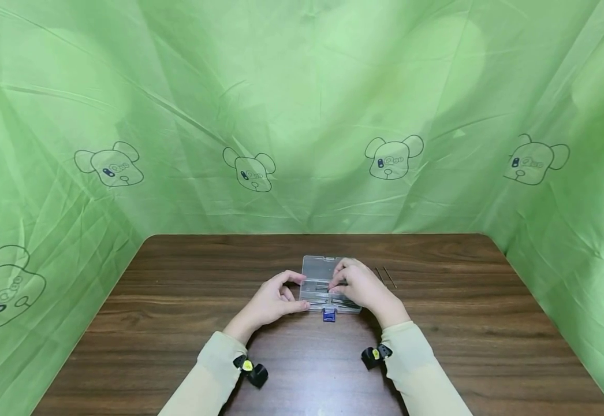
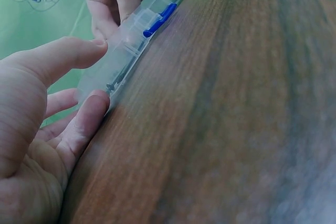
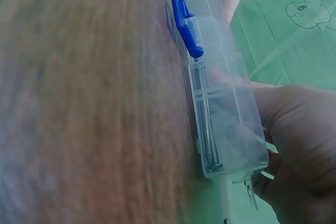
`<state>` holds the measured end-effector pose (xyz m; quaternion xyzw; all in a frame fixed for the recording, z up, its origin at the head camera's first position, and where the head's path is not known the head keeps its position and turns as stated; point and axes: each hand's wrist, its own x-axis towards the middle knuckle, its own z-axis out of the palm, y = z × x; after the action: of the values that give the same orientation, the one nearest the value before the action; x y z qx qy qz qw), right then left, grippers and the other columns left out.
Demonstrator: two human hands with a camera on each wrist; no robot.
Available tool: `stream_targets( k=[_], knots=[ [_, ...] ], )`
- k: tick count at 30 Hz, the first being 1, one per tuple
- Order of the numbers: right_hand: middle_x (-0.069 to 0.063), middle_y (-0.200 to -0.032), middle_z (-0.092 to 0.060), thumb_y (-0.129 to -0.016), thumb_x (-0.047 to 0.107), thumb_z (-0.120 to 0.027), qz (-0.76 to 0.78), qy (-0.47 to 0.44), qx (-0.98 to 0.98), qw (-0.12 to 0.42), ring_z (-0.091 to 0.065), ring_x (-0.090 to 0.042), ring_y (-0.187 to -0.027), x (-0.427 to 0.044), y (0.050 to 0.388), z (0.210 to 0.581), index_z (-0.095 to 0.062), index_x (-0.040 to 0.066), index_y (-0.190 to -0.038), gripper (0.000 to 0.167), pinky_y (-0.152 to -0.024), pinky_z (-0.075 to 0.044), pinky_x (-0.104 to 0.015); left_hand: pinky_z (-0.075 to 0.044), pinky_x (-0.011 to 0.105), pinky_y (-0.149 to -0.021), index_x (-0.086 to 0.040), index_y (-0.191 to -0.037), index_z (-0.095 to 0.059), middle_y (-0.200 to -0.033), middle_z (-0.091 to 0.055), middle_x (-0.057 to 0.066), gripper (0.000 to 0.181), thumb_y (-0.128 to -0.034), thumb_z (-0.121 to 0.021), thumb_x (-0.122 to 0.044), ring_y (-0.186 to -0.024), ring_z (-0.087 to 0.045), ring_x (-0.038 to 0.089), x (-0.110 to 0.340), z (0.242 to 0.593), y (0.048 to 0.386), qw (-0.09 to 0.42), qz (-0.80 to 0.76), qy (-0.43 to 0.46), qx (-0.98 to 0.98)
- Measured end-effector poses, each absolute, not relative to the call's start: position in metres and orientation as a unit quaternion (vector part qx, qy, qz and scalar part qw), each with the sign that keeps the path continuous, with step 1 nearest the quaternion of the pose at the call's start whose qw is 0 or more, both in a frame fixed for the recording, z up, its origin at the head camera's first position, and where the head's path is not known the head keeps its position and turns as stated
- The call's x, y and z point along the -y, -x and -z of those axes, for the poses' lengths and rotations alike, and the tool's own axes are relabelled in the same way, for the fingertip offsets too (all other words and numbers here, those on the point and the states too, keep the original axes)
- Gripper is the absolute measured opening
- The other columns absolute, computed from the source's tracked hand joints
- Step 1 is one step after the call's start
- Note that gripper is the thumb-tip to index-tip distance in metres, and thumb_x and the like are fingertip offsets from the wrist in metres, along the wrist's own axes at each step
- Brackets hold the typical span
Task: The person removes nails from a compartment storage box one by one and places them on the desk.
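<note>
A clear plastic compartment box (image 1: 309,296) stands on the table with its lid (image 1: 316,267) raised at the back and a blue latch (image 1: 329,315) at the front. Thin metal nails (image 3: 209,137) lie in its front compartments. My left hand (image 1: 273,299) grips the box's left end, thumb at the front and a finger at the back corner. My right hand (image 1: 361,284) reaches over the box from the right, its fingertips pinched together inside a rear compartment at the end of a thin nail (image 1: 322,287). The box wall blurs those fingertips in the right wrist view.
Two thin nails (image 1: 389,277) lie on the brown wooden table (image 1: 463,323) to the right of the box. Green fabric walls (image 1: 302,115) with printed bear heads enclose the table's back and sides. A small black camera is strapped to each wrist.
</note>
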<state>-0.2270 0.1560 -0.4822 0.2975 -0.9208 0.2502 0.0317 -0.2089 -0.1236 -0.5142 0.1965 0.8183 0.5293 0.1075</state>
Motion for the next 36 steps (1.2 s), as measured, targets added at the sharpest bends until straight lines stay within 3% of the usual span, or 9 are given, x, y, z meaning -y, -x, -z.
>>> stream_targets(
  k=[12, 24, 30, 36],
  knots=[
    [0.005, -0.099, -0.062, -0.087, 0.017, -0.092, -0.24, -0.327, 0.913, 0.05, -0.061, -0.022, -0.104, -0.157, 0.227, 0.478, -0.082, 0.016, -0.083, 0.011, -0.098, -0.052, -0.045, -0.052, 0.024, -0.061, -0.015, -0.141, -0.067, -0.078, -0.067, 0.003, 0.063, -0.087, -0.096, -0.026, -0.069, -0.063, 0.013, 0.123, 0.514, 0.21, 0.103, -0.527, -0.201, -0.819],
    [-0.001, -0.106, -0.063, -0.089, 0.011, -0.09, -0.249, -0.363, 0.897, 0.032, -0.06, -0.024, -0.105, -0.167, 0.228, 0.475, -0.085, 0.013, -0.086, 0.006, -0.1, -0.052, -0.046, -0.051, 0.024, -0.061, -0.017, -0.141, -0.067, -0.081, -0.067, 0.004, 0.062, -0.0867, -0.096, -0.028, -0.07, -0.063, 0.014, 0.124, 0.514, 0.208, 0.107, -0.527, -0.196, -0.82],
    [-0.001, -0.108, -0.065, -0.089, 0.015, -0.091, -0.25, -0.344, 0.905, 0.012, -0.061, -0.025, -0.108, -0.17, 0.227, 0.472, -0.087, 0.013, -0.087, 0.005, -0.101, -0.052, -0.045, -0.052, 0.024, -0.061, -0.015, -0.14, -0.067, -0.082, -0.067, 0.005, 0.063, -0.0862, -0.097, -0.027, -0.07, -0.062, 0.015, 0.123, 0.513, 0.208, 0.108, -0.529, -0.197, -0.819],
    [-0.001, -0.107, -0.067, -0.091, 0.013, -0.09, -0.225, -0.353, 0.907, 0.034, -0.063, -0.026, -0.107, -0.165, 0.227, 0.473, -0.086, 0.014, -0.086, 0.006, -0.101, -0.053, -0.045, -0.052, 0.024, -0.061, -0.015, -0.139, -0.067, -0.082, -0.068, 0.005, 0.062, -0.0862, -0.097, -0.027, -0.071, -0.063, 0.014, 0.123, 0.513, 0.208, 0.107, -0.529, -0.194, -0.819]
  ],
)
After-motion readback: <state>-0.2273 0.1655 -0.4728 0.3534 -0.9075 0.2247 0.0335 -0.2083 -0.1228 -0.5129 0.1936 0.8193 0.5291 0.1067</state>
